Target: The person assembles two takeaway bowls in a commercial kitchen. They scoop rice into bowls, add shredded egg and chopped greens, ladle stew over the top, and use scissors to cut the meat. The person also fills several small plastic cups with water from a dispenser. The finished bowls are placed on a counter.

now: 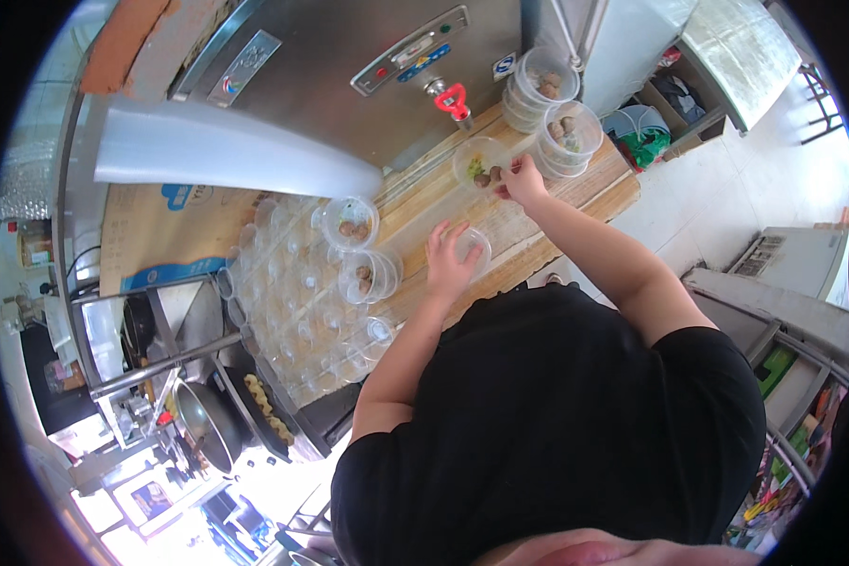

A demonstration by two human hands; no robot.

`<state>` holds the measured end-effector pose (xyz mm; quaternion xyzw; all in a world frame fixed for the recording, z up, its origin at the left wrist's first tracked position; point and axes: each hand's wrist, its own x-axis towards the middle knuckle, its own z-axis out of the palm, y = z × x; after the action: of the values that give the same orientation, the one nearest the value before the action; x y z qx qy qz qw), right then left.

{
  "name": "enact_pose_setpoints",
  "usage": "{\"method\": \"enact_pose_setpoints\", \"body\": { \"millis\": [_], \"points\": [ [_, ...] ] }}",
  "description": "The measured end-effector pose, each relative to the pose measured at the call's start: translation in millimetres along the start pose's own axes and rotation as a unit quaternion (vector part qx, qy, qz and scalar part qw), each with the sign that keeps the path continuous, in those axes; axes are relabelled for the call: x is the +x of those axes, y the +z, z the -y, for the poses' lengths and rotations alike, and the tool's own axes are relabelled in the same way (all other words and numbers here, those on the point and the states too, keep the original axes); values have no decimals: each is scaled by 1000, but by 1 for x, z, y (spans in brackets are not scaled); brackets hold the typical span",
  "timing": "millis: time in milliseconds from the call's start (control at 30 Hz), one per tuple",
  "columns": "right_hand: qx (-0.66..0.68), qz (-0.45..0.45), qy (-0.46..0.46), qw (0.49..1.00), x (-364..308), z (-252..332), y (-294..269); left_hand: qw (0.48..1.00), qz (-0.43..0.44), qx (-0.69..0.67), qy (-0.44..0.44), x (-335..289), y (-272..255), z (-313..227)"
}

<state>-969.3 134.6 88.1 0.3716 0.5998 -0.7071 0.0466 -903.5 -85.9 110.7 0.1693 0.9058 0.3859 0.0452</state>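
My right hand [523, 182] closes on the near right rim of a clear round plastic bowl [470, 154]. Brown meatballs and some yellow-green shreds lie in that bowl. Nearer to me, my left hand [451, 261] curves its fingers round a clear, round plastic piece [474, 247]; whether this is a lid or a bowl I cannot tell. Just right of the right hand stands a stack of clear bowls [570, 132] with brown pieces in the top one, and another stack [541, 80] rises behind it. Left of my left hand are filled clear bowls [352, 224] and a short stack [368, 277].
Many clear cups or bowls [292, 302] cover the left of the wooden table [528, 226]. A steel tank [368, 123] with a red-handled tap [453, 100] stands at the back. A cardboard box [179, 231] and a wok [208, 424] are at left.
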Motion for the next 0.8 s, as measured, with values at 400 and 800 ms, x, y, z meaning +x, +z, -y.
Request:
{"method": "enact_pose_setpoints", "body": {
  "millis": [400,800],
  "points": [
    [-24,-55,-460,886,-18,85,29,991,-125,-37,-13,-14,-162,-25],
    [-389,-23,-675,626,-60,100,5,769,-425,316,360,107,-388,-158]
  ]
}}
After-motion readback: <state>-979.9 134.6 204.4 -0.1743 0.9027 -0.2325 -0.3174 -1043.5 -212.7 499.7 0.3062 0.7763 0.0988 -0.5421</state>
